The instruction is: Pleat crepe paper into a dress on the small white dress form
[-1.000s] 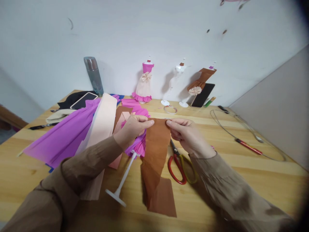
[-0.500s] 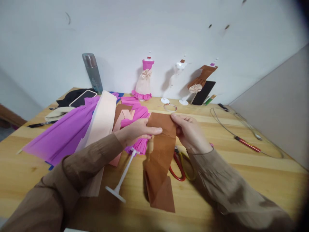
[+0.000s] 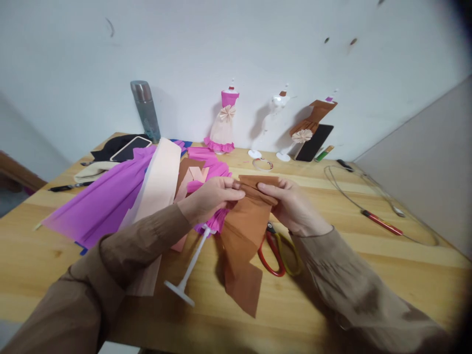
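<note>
A strip of brown crepe paper (image 3: 248,221) hangs between my hands, its upper end gathered into folds and its lower end bent over. My left hand (image 3: 217,195) pinches the left side of the folds. On the right side, my right hand (image 3: 289,201) grips the paper with the thumb on top. Below my right hand lie scissors (image 3: 272,253) with red and yellow handles, their blades mostly hidden. A white doll stand (image 3: 189,268) with a pink paper dress (image 3: 212,222) lies on its side under my left hand, partly covered.
Purple crepe paper (image 3: 106,196) and pale pink paper (image 3: 162,169) lie at left. By the wall stand a flask (image 3: 146,110), a pink-dressed mannequin (image 3: 225,120), a bare mannequin (image 3: 279,102) and a brown-dressed mannequin (image 3: 313,118). A red-handled tool with a cable (image 3: 383,222) lies at right.
The brown paper's upper part, fairly flat before, is now bunched into folds. My right thumb has moved inward over it, and the lower end has swung slightly.
</note>
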### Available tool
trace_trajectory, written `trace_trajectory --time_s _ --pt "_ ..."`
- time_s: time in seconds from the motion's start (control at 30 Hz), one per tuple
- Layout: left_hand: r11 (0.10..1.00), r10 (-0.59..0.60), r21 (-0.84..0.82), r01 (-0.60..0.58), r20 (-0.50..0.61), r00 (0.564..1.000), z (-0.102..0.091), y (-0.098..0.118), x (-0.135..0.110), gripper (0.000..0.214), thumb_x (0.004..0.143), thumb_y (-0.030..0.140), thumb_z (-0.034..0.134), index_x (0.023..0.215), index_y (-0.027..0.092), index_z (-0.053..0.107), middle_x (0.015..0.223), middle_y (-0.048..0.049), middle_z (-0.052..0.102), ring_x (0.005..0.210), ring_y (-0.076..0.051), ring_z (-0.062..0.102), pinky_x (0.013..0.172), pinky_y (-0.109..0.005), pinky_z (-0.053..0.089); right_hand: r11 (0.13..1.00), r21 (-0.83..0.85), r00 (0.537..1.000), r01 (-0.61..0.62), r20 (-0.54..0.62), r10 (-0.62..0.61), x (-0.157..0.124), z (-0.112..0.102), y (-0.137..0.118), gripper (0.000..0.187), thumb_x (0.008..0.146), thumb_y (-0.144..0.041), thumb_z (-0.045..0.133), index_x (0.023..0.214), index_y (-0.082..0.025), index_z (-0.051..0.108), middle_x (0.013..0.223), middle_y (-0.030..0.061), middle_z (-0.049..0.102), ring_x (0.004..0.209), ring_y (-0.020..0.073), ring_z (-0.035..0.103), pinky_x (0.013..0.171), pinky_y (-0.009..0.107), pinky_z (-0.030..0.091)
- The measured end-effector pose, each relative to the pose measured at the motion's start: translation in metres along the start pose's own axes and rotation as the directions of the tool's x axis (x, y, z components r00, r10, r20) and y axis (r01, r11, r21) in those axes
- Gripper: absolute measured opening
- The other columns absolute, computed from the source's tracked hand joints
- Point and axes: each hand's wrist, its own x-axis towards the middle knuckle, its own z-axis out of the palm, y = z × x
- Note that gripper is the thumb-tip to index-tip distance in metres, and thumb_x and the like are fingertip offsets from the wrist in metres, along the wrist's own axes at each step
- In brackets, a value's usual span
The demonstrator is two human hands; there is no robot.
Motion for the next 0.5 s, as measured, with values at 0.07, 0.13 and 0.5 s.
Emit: trace_trajectory --time_s 0.07,0.13,0.5 --pt "0.996 0.015 0.084 -0.017 0.024 1.000 0.001 -0.003 -0.002 0.021 0.063 0.015 0.077 0.061 0.014 0.056 0.052 0.0064 0.050 0.050 -0.005 0.045 0.054 -0.021 0.035 0.999 0.008 0.996 0.053 -0.070 -0.053 0.001 -0.002 0.000 0.027 0.061 -0.031 0.087 0.083 -0.018 0.077 0.081 0.0058 0.079 0.072 0.0206 0.073 0.075 0.033 0.058" --pt "0.984 0.000 0.176 -0.012 0.068 0.998 0.005 -0.007 -0.007 0.018 0.068 0.015 0.073 0.060 0.014 0.057 0.050 0.0070 0.048 0.047 -0.004 0.042 0.052 -0.020 0.031 0.997 -0.002 0.989 0.073 -0.132 -0.072 0.004 -0.006 -0.001 0.022 0.063 -0.033 0.086 0.078 -0.020 0.076 0.075 0.0044 0.077 0.067 0.0202 0.071 0.068 0.033 0.058" --pt "0.876 -0.030 0.482 -0.005 0.065 0.997 -0.008 0.016 -0.012 0.015 0.078 0.021 0.072 0.067 0.013 0.067 0.059 -0.0006 0.065 0.055 -0.009 0.060 0.057 -0.020 0.046 0.993 -0.104 0.990 0.059 -0.123 -0.071 0.001 -0.011 -0.010 0.033 0.054 -0.045 0.091 0.070 -0.020 0.077 0.065 0.0025 0.075 0.057 0.0163 0.066 0.057 0.027 0.052"
